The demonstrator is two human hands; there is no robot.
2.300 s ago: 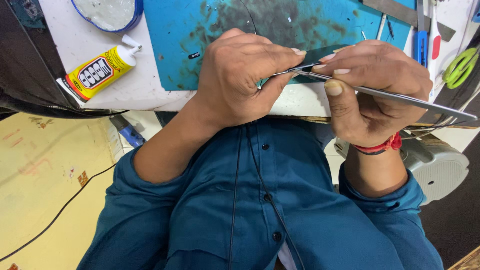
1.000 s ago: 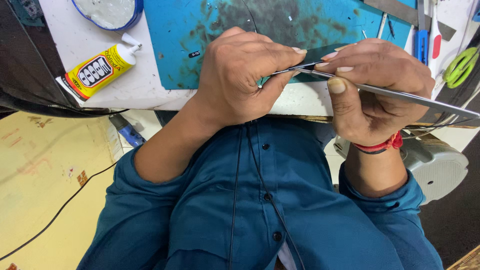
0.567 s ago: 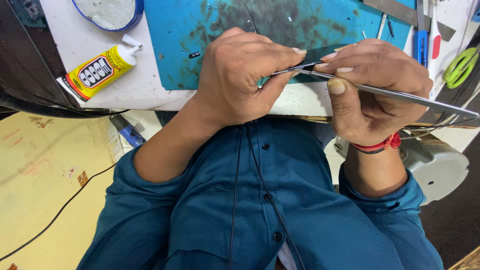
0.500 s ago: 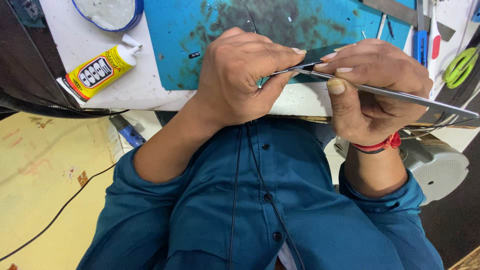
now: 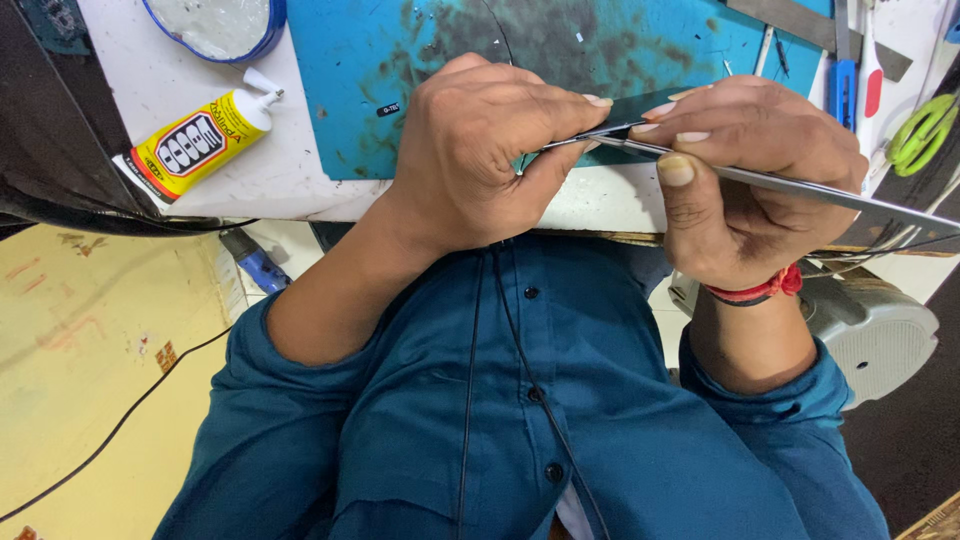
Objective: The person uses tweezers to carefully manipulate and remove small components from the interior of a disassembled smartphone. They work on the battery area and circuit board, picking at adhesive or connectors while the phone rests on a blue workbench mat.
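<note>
Both hands meet over the front edge of a white bench. My right hand [image 5: 740, 170] grips a thin flat dark panel [image 5: 850, 197], seen edge-on, which runs out to the right past my wrist. My left hand [image 5: 480, 150] is curled tight and pinches the panel's left end between thumb and fingers, where a thin dark sliver [image 5: 640, 105] shows by the fingertips. Whether that sliver is a separate tool or part of the panel cannot be told. A red thread band [image 5: 755, 292] circles my right wrist. A stained teal cutting mat [image 5: 400, 60] lies under the hands.
A yellow glue tube [image 5: 195, 140] and a blue-rimmed round dish [image 5: 215, 25] sit at the left. Green scissor handles [image 5: 920, 130] and a blue-handled tool [image 5: 842, 75] lie at the right. A grey round device [image 5: 870, 330] stands below the bench. A black cable [image 5: 120, 425] crosses the yellow floor.
</note>
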